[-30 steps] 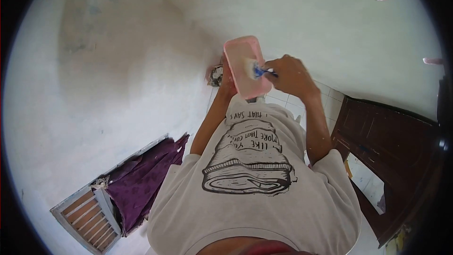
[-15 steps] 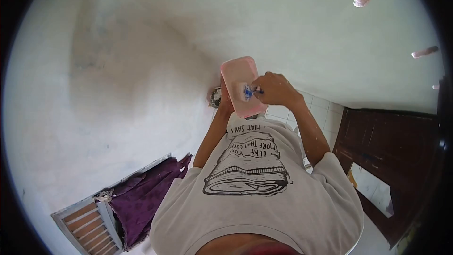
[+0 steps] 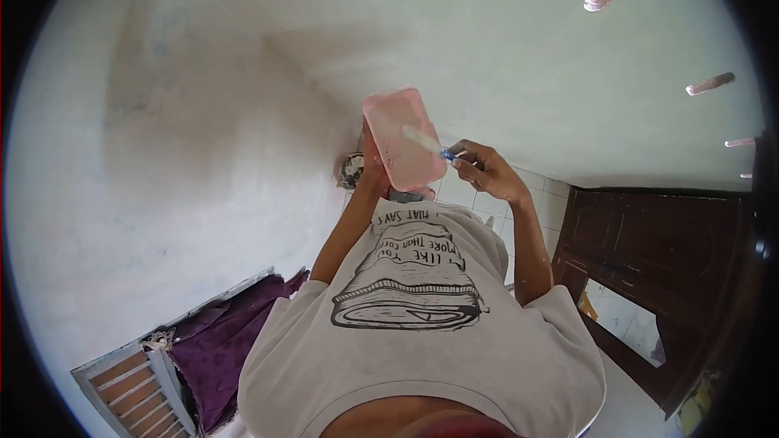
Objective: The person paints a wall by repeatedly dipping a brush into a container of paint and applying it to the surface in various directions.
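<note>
My left hand [image 3: 372,164] is closed on the left side of a shallow pink plastic tray [image 3: 396,109], its fingers mostly hidden behind the tray. The tray is tilted, with whitish smears and dark marks inside. In my right hand [image 3: 492,177], thumb and fingers pinch the blue end of a paintbrush [image 3: 422,139]. Its long pale head points up and left, overlapping the tray's inside in this view.
Painted walls meet in a corner ahead; the left wall [image 3: 195,146] has grey patches. A purple cloth [image 3: 223,349] hangs by a slatted frame [image 3: 134,389] at lower left. On the right is a dark wooden cabinet [image 3: 649,235], with white tiles [image 3: 527,195] behind my right arm.
My right hand has drawn back to the right of the tray and turned, so the brush's pale head now shows lengthwise. The view has shifted slightly to the right.
</note>
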{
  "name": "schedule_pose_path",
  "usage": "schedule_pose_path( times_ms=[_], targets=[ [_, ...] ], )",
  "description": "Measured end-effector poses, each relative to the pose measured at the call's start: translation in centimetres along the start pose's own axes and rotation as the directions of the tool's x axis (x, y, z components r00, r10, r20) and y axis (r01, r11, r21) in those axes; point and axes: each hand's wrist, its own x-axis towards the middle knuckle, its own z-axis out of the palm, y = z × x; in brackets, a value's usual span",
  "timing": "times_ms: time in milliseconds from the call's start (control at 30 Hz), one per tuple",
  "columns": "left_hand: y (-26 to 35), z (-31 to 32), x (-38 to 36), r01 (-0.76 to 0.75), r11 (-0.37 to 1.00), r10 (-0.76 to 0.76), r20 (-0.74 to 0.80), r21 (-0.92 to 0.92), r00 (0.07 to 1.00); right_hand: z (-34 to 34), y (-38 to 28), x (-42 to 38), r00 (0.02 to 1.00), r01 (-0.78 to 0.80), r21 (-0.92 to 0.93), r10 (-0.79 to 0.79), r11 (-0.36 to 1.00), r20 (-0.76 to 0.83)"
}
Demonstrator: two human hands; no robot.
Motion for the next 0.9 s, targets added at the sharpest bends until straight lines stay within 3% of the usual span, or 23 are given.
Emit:
schedule_pose_path(
  times_ms=[100, 167, 200, 267, 333, 433, 467, 500, 633, 700, 833, 900],
  targets=[
    [-0.6, -0.3, -0.2, 0.005, 0.998, 0.000, -0.069, 0.070, 0.998, 0.5, 1.3, -0.9, 0.996, -0.092, 0.174, 0.093, 0.980, 0.005],
    [-0.7, 0.0, -0.3, 0.029, 0.993, -0.020, -0.078, 0.116, 0.997, 0.6, 0.9, -1.3, 0.997, -0.052, -0.058, 0.049, 0.997, -0.054],
    [-0.6, 0.4, -0.5, 0.045, 0.989, -0.034, -0.077, 0.139, 0.996, 0.8, 0.8, -1.5, 0.997, -0.059, -0.052, 0.057, 0.997, -0.052],
    [-0.8, 1.2, -0.8, 0.073, 0.981, -0.057, -0.092, 0.179, 0.994, 0.9, 0.1, -1.7, 0.991, 0.033, -0.480, -0.092, 0.877, -0.099],
    [-1.0, 1.9, -0.9, 0.088, 0.972, -0.061, -0.128, 0.220, 0.990, 1.2, -1.1, -1.7, 0.991, -0.022, -0.467, -0.044, 0.884, -0.129],
    [-1.4, 2.3, -1.2, 0.114, 0.957, -0.061, -0.202, 0.265, 0.978, 2.6, -1.8, -1.2, 0.991, 0.041, -0.532, -0.102, 0.846, -0.087],
    [-1.5, 1.8, -1.1, 0.120, 0.958, -0.069, -0.199, 0.259, 0.978, 3.4, -1.4, -1.0, 0.983, 0.060, -0.631, -0.156, 0.773, -0.098],
    [-1.5, 1.8, -1.0, 0.119, 0.962, -0.095, -0.107, 0.248, 0.990, 4.1, -1.7, -0.9, 0.972, 0.074, -0.722, -0.211, 0.688, -0.101],
    [-1.2, 1.9, -1.7, 0.065, 0.953, -0.037, -0.100, 0.294, 0.994, 4.3, -3.9, -1.4, 0.988, -0.006, -0.706, -0.107, 0.708, -0.115],
    [-1.5, 0.1, -1.7, 0.108, 0.989, -0.105, -0.041, 0.103, 0.994, 5.3, -2.5, -1.0, 0.996, -0.033, -0.759, -0.038, 0.650, -0.076],
    [-1.0, -0.5, -2.4, 0.066, 0.978, -0.054, -0.062, 0.197, 0.997, 6.5, -2.1, -1.7, 0.981, -0.012, -0.734, -0.136, 0.679, -0.141],
    [-0.8, -1.9, -2.6, -0.180, 0.911, 0.124, 0.171, 0.372, 0.978, 7.2, 0.0, -0.8, 0.995, -0.033, -0.748, -0.050, 0.663, -0.087]
  ],
)
